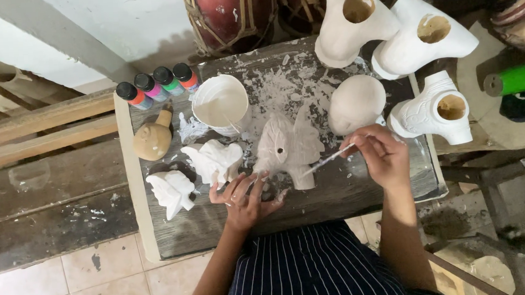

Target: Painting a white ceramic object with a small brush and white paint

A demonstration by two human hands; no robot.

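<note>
Figurine [288, 145] — between both hands

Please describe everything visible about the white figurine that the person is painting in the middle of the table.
The white winged clay figurine stands upright on the paint-spattered wooden table. It looks matt and unglazed, with a small dark hole in its side. The left hand steadies its base; the right hand holds a thin brush against its side.

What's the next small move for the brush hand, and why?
Probably a short stroke: bring the brush tip onto the flank of the white figurine. The right hand holds the brush aimed at it, tip almost touching, while the left hand steadies the figurine's base.
</note>
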